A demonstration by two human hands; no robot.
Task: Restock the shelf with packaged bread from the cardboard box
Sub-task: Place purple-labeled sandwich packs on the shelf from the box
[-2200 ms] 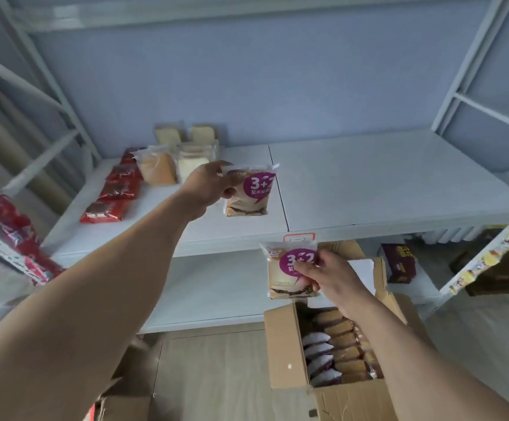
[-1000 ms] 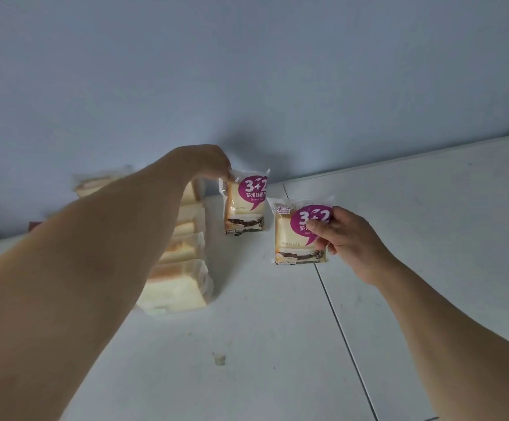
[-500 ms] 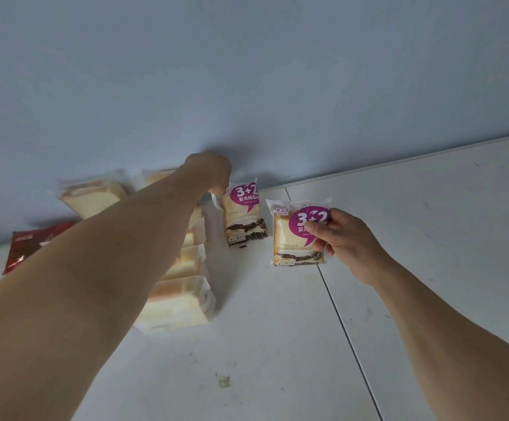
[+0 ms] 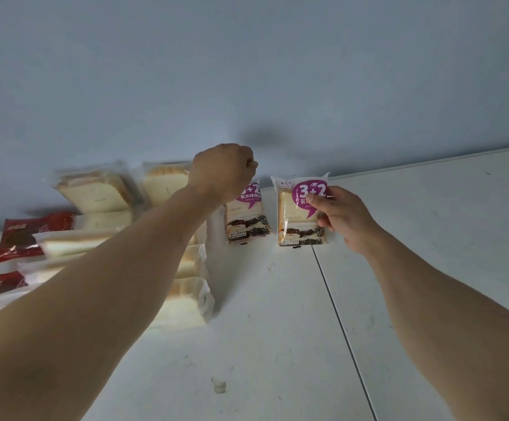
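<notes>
Head view: the white shelf (image 4: 277,344) runs back to a pale blue wall (image 4: 247,71), with a seam between two shelf panels passing under the right forearm. On the left side lie several clear-wrapped packs of plain sliced bread (image 4: 95,194), stacked in rows from the wall toward the front, and beyond them at the far left two red snack packets (image 4: 19,235). The left forearm crosses over these rows and hides much of them. A small scrap or stain (image 4: 219,386) marks the bare shelf near the front.

The left hand (image 4: 221,171) is curled into a loose fist just above the top edge of the first purple-label bread pack (image 4: 247,221); the knuckles cover that pack's upper left corner, and whether the fingers touch the wrapper cannot be told. The right hand (image 4: 343,218) pinches the second purple-label bread pack (image 4: 297,214) by its right edge, thumb over the printed "3+2" label, fingers behind.

Both purple-label packs stand upright near the back of the shelf, long axis vertical, labels facing the camera, dark filling toward the bottom. They sit just beside each other with a narrow gap, the second close to the panel seam.
</notes>
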